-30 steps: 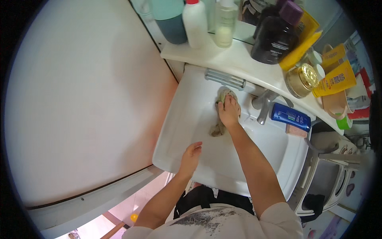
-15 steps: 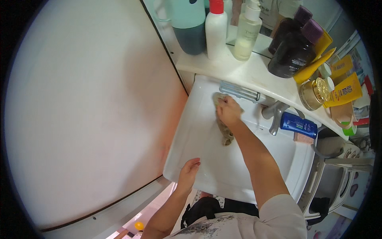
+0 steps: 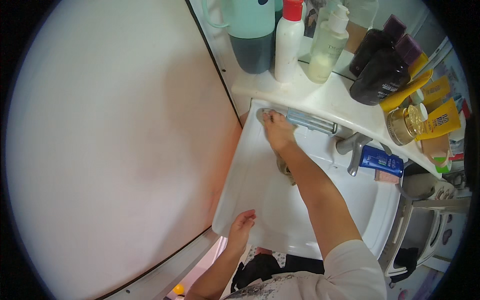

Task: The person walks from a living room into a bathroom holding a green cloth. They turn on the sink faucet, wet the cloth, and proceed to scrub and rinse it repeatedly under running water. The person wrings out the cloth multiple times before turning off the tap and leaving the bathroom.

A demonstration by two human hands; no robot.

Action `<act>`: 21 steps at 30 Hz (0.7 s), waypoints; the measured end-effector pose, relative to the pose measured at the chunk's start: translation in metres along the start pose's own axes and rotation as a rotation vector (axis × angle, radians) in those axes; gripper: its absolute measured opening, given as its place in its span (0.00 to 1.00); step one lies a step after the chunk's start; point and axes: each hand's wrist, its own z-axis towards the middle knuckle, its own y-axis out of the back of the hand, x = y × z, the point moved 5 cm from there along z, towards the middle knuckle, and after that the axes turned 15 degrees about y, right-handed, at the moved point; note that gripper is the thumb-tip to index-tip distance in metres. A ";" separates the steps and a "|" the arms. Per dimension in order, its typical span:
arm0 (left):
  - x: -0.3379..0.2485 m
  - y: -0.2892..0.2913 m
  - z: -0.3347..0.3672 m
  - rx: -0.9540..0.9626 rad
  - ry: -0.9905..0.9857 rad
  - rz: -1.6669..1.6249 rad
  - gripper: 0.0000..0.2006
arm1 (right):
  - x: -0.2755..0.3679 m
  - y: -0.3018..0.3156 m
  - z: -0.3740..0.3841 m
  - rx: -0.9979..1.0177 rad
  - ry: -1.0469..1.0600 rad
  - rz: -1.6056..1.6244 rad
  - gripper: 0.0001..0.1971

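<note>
Right hand (image 3: 279, 132) has slid left since earlier, further from the faucet (image 3: 355, 151) — we see it palm-down on the drab cloth (image 3: 283, 169), left of the faucet in the sink (image 3: 275, 220); we can't tell if it grips. Hands apart — left hand (image 3: 242, 225) loosely open, well to the faucet's near-left. Blue bottle (image 3: 382, 161) just right of the faucet.

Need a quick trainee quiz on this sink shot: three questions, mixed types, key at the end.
1. Which hand is on the cloth in the sink?
2. True or false: the left hand grips the faucet.
3. Fill in: the white bottle on the shelf has a ____ cap.

Key:
1. The right hand.
2. False; the left hand holds nothing, near the sink's front left corner.
3. Red.
</note>
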 end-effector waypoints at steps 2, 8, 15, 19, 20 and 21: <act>0.003 0.006 0.003 -0.006 0.002 0.005 0.12 | -0.013 0.011 -0.019 0.086 -0.053 -0.101 0.18; 0.007 0.008 -0.003 0.025 0.031 0.014 0.11 | -0.034 0.041 -0.070 -0.191 -0.370 -0.167 0.16; 0.013 0.019 -0.006 -0.021 -0.016 0.071 0.13 | 0.012 0.005 0.009 -0.262 -0.022 -0.034 0.17; 0.010 0.017 -0.007 -0.092 -0.055 0.018 0.15 | 0.024 0.005 0.030 -0.251 -0.084 0.210 0.18; 0.012 0.014 -0.009 -0.092 -0.038 -0.022 0.15 | 0.026 0.005 0.026 -0.261 -0.047 0.284 0.18; 0.010 0.012 -0.009 -0.090 -0.035 -0.058 0.15 | 0.029 0.006 0.022 -0.276 -0.003 0.298 0.18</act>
